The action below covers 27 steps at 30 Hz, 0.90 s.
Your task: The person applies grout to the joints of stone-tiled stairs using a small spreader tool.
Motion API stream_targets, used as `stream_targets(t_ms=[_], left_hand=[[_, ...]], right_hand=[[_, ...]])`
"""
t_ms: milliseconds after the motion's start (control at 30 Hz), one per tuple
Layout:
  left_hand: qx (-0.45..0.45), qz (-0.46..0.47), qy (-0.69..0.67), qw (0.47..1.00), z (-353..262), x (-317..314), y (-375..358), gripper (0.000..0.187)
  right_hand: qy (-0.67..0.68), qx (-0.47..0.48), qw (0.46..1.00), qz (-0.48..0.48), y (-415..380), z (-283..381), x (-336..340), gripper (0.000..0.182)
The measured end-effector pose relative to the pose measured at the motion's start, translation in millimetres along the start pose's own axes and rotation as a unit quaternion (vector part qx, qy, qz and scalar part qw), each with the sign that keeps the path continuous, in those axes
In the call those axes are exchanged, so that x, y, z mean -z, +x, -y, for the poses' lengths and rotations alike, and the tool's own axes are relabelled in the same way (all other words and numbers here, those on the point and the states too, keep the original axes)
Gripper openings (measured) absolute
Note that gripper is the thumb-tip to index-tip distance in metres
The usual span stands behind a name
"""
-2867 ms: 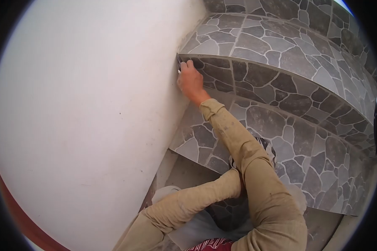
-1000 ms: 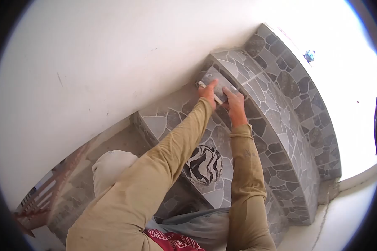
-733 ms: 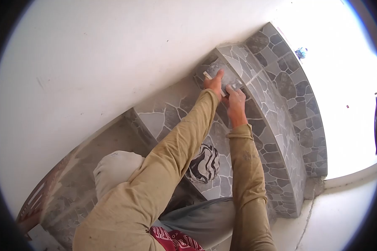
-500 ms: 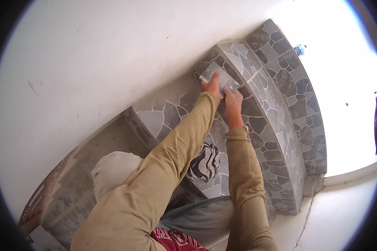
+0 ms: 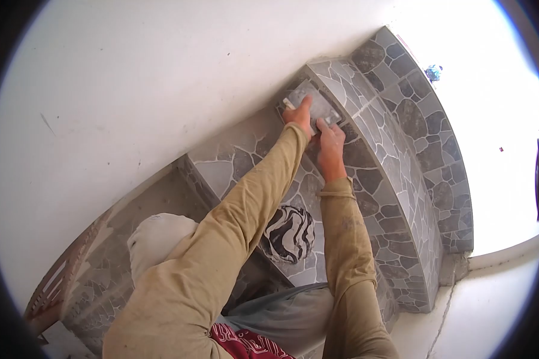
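Both hands are on a flat, grey, roughly rectangular tile (image 5: 317,105), which lies against the stone-patterned step beside the white wall. My left hand (image 5: 301,115) grips its near left part, the thumb stretched over the top face. A small pale piece (image 5: 288,104) sticks out beside that hand. My right hand (image 5: 331,143) holds the tile's near edge, thumb on top and the other fingers partly hidden. Both arms reach forward in tan sleeves.
Curved steps (image 5: 395,149) faced with grey stone-pattern tiles run down to the right. A white wall (image 5: 132,78) borders the left. Below my arms sit a rounded black-and-white patterned cloth (image 5: 290,234) and a rounded white cloth shape (image 5: 159,239). Brown railing (image 5: 57,284) stands lower left.
Hands and tile have shifted slightly up and left in view, still together. The grip looks the same. The view itself has moved a little.
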<state>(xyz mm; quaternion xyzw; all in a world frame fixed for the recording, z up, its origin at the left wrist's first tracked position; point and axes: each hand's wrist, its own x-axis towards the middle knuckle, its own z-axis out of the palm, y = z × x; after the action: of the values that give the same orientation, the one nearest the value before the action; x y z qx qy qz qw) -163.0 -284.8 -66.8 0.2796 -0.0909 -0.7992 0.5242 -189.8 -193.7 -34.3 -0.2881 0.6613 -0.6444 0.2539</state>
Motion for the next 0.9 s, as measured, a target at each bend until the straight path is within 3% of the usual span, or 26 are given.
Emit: stream_targets(t_ms=[67, 167, 367, 433, 467, 567, 700, 833, 900], left_hand=[[0.04, 0.007, 0.045, 0.998, -18.6, -8.2, -6.2, 0.057], [0.014, -0.044, 0.035, 0.998, -5.6, -8.1, -0.5, 0.057], [0.015, -0.003, -0.03, 0.999, -13.2, -3.5, -2.6, 0.052], [0.055, 0.036, 0.008, 0.998, -21.2, -5.4, 7.2, 0.05], [0.064, 0.009, 0.037, 0.997, -15.1, -4.0, 14.6, 0.05], [0.002, 0.004, 0.0, 1.0, -7.1, 3.2, 10.9, 0.051], [0.003, 0.05, -0.018, 0.999, -10.9, -3.3, 18.8, 0.051], [0.017, 0.005, 0.042, 0.999, -23.7, -4.7, 0.6, 0.053], [0.013, 0.017, -0.001, 1.0, -6.7, -1.8, 16.4, 0.053]], right_hand=[[0.007, 0.013, 1.0, 0.0, 9.6, -0.9, -0.7, 0.015], [0.005, 0.033, 0.999, -0.014, 22.9, -17.4, 1.6, 0.016], [-0.027, 0.004, 0.999, -0.021, 9.1, -3.6, -6.1, 0.016], [-0.017, 0.029, 0.999, 0.001, 17.2, -4.3, -6.1, 0.018], [-0.018, 0.027, 0.999, 0.002, 14.6, -7.1, -8.0, 0.018], [0.01, 0.029, 0.999, -0.017, 12.6, -12.8, -13.9, 0.018], [-0.024, 0.034, 0.999, -0.015, 21.4, -7.7, -11.7, 0.018], [-0.007, 0.041, 0.999, -0.015, 29.3, -23.9, -4.4, 0.019], [0.011, 0.043, 0.999, -0.016, 19.0, -20.2, -13.6, 0.018]])
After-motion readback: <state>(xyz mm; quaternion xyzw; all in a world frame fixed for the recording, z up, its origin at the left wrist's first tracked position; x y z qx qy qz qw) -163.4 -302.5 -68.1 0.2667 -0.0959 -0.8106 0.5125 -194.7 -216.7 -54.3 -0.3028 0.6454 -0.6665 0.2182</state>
